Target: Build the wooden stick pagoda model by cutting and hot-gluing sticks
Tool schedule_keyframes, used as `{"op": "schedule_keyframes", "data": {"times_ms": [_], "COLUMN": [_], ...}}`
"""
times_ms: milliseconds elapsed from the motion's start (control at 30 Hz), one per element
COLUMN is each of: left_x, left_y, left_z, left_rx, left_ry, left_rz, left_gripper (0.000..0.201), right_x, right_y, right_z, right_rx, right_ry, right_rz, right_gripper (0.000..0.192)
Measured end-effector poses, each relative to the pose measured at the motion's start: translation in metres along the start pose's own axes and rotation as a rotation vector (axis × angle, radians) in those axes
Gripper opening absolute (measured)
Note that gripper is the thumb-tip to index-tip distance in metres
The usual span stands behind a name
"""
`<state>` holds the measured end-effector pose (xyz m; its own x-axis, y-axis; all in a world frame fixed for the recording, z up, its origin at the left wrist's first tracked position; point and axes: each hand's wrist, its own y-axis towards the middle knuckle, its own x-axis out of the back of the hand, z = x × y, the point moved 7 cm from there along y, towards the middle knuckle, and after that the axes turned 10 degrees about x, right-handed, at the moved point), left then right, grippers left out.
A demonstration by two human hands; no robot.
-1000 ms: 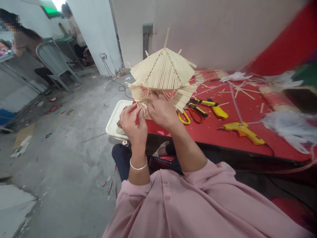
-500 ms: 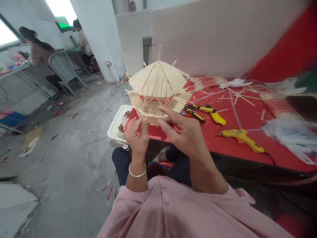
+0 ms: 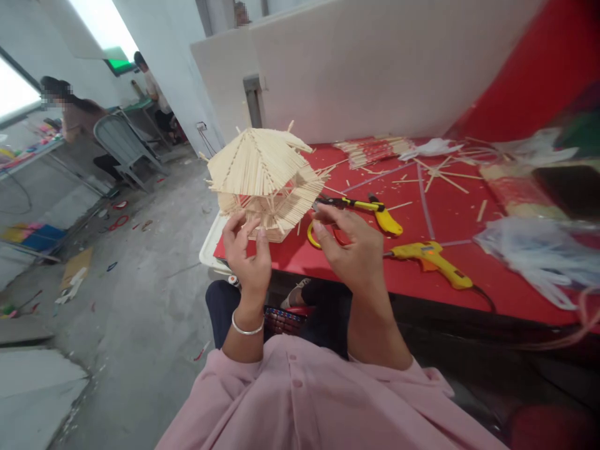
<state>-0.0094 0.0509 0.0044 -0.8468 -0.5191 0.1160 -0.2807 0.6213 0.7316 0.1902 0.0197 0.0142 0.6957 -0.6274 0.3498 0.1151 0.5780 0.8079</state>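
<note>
A pavilion model made of thin wooden sticks [image 3: 255,165], with two tiers of roof, stands at the left end of the red table. My left hand [image 3: 248,256] is at the front of its base, thumb and fingers apart. Whether its fingertips touch the model I cannot tell. To the right of the model, my right hand [image 3: 354,247] hovers over the table edge with its fingers bent and thumb apart, and nothing shows in it. Behind that hand lie scissors with yellow handles [image 3: 313,236], partly hidden, and a yellow-and-black hand tool [image 3: 388,220].
A yellow glue gun [image 3: 434,259] lies right of my hands, its cord running off the front edge. Loose sticks [image 3: 450,175], stick bundles [image 3: 372,150] and a plastic bag [image 3: 529,250] are on the table. A white bin [image 3: 210,250] stands at the left; people sit farther off.
My right hand has come away from the model's base and is now apart from it. The model has shifted left and turned a little. The whole view has swung slightly right.
</note>
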Motion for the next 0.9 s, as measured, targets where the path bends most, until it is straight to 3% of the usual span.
{"op": "schedule_keyframes", "data": {"times_ms": [133, 233, 433, 567, 600, 733, 800, 900], "left_x": [-0.017, -0.022, -0.016, -0.015, -0.016, -0.019, -0.022, -0.024], "left_y": [-0.007, -0.01, -0.007, -0.008, -0.009, -0.015, -0.019, -0.022], "left_z": [-0.013, -0.016, -0.011, -0.014, -0.014, -0.013, -0.013, -0.016], "left_rx": [-0.029, -0.03, 0.016, -0.012, -0.011, 0.027, 0.031, 0.008], "left_ry": [0.014, 0.013, 0.021, -0.033, -0.049, -0.09, -0.104, -0.109], "left_rz": [0.022, 0.051, 0.038, 0.051, 0.06, 0.086, 0.098, 0.095], "left_gripper": [0.016, 0.015, 0.012, 0.011, 0.012, 0.013, 0.013, 0.013], "right_x": [0.001, 0.013, 0.077, 0.117, 0.126, 0.149, 0.151, 0.149], "right_y": [-0.013, -0.027, -0.067, -0.099, -0.107, -0.133, -0.14, -0.14], "right_z": [-0.022, -0.054, -0.135, -0.176, -0.184, -0.217, -0.228, -0.229], "right_rx": [-0.037, -0.091, -0.273, -0.465, -0.508, -0.767, -0.888, -0.911], "right_ry": [0.015, -0.072, -0.586, -0.77, -0.779, -0.729, -0.728, -0.72], "right_rz": [0.099, 0.1, -0.07, -0.053, -0.056, -0.02, 0.057, 0.143], "right_gripper": [0.026, 0.026, 0.026, 0.012, 0.012, 0.05, 0.053, 0.046]}}
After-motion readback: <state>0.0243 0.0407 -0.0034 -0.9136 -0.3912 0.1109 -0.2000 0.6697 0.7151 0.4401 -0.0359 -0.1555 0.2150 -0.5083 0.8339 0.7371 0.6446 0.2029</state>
